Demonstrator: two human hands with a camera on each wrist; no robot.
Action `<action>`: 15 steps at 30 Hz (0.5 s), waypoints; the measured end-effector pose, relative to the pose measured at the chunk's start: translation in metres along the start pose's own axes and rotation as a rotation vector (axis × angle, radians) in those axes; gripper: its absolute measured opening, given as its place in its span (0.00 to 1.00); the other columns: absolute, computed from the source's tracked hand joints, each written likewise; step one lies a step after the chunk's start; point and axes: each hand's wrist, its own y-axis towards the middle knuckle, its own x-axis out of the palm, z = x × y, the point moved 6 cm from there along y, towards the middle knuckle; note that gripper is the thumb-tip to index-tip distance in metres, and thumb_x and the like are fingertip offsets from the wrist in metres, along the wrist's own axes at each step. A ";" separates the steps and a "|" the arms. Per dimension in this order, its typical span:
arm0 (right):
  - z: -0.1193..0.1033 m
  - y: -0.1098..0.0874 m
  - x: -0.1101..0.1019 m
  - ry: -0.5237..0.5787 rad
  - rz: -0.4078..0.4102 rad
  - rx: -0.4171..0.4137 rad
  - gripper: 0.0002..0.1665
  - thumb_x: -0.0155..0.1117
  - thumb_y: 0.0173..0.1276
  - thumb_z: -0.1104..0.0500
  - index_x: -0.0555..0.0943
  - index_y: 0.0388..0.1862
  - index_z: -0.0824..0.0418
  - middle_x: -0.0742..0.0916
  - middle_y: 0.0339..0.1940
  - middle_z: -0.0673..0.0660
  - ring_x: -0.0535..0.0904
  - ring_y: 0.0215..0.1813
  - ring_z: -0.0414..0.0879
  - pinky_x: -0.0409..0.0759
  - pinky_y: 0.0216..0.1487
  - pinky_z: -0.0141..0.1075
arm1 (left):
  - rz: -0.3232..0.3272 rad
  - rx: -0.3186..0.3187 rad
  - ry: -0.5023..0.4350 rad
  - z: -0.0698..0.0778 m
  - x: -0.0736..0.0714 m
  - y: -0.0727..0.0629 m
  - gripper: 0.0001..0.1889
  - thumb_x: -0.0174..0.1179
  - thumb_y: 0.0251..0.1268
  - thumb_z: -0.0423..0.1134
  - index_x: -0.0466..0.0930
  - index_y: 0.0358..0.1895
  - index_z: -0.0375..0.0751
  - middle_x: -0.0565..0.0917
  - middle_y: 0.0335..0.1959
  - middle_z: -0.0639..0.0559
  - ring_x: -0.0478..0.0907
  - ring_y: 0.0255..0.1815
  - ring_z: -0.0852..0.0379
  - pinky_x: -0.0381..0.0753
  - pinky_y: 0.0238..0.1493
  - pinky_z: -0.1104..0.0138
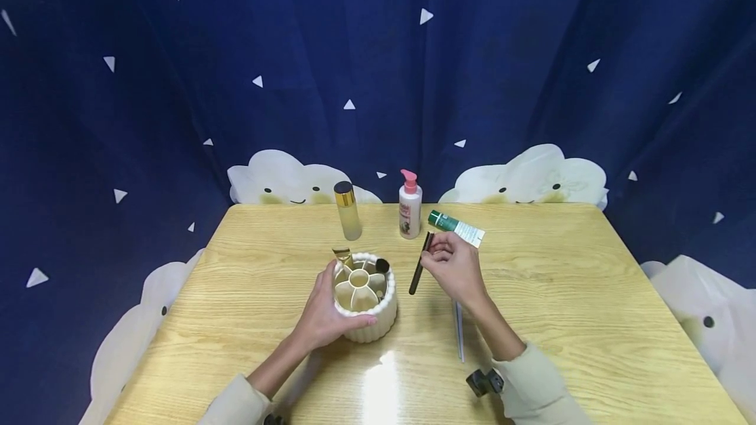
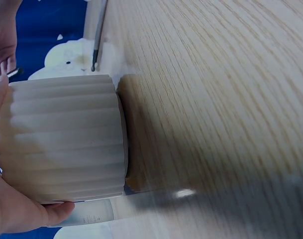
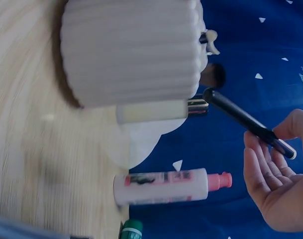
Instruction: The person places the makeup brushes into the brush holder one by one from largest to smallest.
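Note:
My left hand (image 1: 326, 310) grips a white ribbed round organizer (image 1: 382, 323) by its side, thumb in front and fingers at the rim. Petal-shaped compartments surround a round middle one. A dark-bristled makeup brush (image 1: 382, 265) stands in its right side and a gold-coloured item (image 1: 343, 256) at its back left. Just right of the organizer, my right hand (image 1: 456, 266) pinches a slim black cosmetic pen (image 1: 418, 274) near its upper end, tilted above the table. In the right wrist view the pen (image 3: 241, 117) points toward the organizer's rim, apart from it.
Behind the organizer stand a gold-collared bottle (image 1: 350, 218) with a black cap and a white pump bottle (image 1: 410, 215) with a pink head. A green and white tube (image 1: 457, 225) lies behind my right hand. A thin grey stick (image 1: 459, 333) lies under my right forearm.

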 end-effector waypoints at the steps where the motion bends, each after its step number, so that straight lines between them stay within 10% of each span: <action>1: -0.002 0.000 0.002 0.030 0.000 -0.007 0.10 0.63 0.52 0.69 0.78 0.36 0.67 0.86 0.31 0.63 0.79 0.26 0.33 0.80 0.31 0.23 | -0.001 -0.001 0.002 0.000 0.000 0.000 0.72 0.75 0.22 0.68 0.43 0.75 0.44 0.62 0.69 0.38 0.64 0.68 0.41 0.66 0.66 0.44; 15: -0.015 -0.011 0.028 0.178 -0.110 -0.114 0.10 0.62 0.57 0.71 0.76 0.40 0.69 0.87 0.33 0.67 0.83 0.30 0.37 0.83 0.32 0.27 | -0.001 0.001 0.005 0.000 -0.001 0.000 0.72 0.75 0.23 0.68 0.44 0.75 0.43 0.61 0.70 0.37 0.63 0.69 0.40 0.65 0.67 0.44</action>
